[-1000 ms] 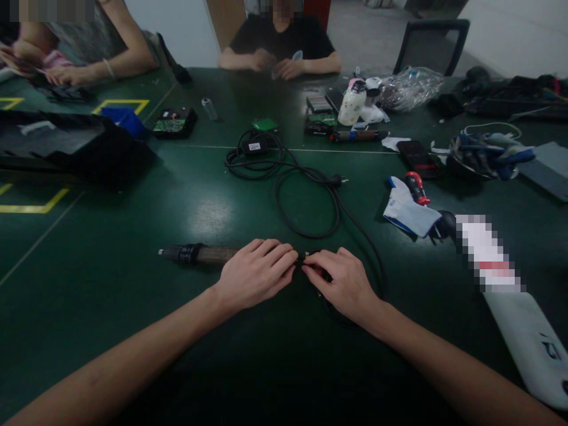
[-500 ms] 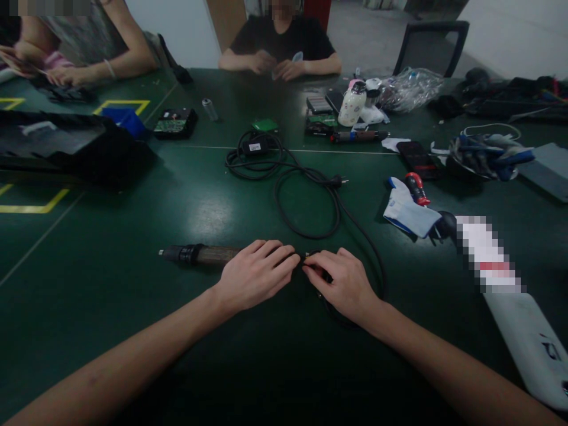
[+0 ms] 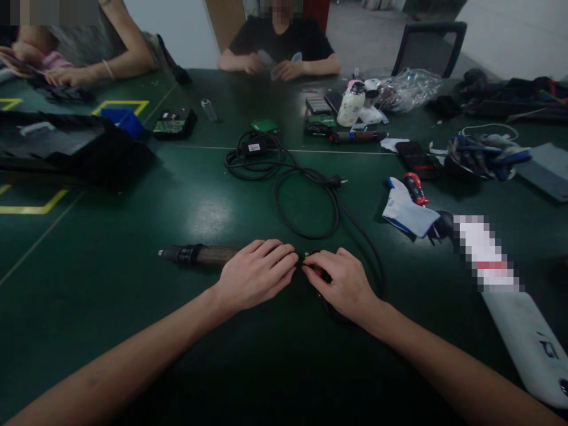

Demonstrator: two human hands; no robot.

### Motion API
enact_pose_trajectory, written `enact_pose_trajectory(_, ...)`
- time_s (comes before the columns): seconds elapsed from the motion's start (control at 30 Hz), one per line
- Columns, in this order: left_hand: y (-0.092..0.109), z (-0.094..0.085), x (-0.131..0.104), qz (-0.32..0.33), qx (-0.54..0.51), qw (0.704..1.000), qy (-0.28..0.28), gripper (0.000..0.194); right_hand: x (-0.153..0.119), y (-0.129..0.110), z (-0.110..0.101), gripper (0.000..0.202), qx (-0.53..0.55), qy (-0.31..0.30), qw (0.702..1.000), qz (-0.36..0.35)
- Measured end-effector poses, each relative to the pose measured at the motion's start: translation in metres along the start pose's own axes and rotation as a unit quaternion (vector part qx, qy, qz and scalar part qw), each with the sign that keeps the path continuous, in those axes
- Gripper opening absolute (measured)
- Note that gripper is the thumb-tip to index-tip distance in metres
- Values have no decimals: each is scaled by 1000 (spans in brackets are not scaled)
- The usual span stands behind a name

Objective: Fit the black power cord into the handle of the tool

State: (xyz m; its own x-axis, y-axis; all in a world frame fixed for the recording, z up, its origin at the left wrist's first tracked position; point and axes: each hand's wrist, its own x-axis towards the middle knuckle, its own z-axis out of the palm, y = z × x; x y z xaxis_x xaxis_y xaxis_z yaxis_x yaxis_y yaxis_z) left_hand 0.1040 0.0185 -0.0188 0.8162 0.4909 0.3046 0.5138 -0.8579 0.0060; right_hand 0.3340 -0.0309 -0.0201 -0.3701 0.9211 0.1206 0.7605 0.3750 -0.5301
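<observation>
My left hand is closed over the rear part of an electric screwdriver, which lies level on the table with its tip to the left. At the tool's back end, my right hand pinches the cable connector between thumb and fingers; its join with the tool is mostly hidden by my fingers. A black power cable runs from beneath my right hand, curves away and loops in the middle of the table. Its plug and a black adapter with a white label lie among the coils.
A glove and a red-handled screwdriver lie to the right, near a long white device. A black tray stands at the left. Circuit boards, bottles and another electric screwdriver lie farther back. Two people sit across the table.
Both hands keep their place on the screwdriver and its connector. The whole view shifts very slightly; nothing else visibly moves.
</observation>
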Motion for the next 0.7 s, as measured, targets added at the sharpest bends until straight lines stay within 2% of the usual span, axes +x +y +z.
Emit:
enact_pose_trajectory(0.13, 0, 0, -2, 12, -2, 1000, 2, 24, 0, -1, 0, 14, 1, -2, 1000, 1)
enact_pose_trajectory(0.23, -1, -1, -2, -4, -1, 1000, 9, 20, 0, -1, 0, 13, 1, -2, 1000, 3)
enact_pose_trajectory(0.4, -2, -1, -3, 11, -11, 1000, 2, 26, 0, -1, 2, 13, -3, 2, 1000, 3)
enact_pose_trajectory(0.57, -3, 2, -4, 6, -9, 1000, 22, 19, 1, -1, 1, 13, -1, -1, 1000, 0)
enact_pose_trajectory(0.7, -2, 1, -3, 2, -8, 1000, 11, 25, 1, -1, 0, 13, 1, -3, 1000, 2)
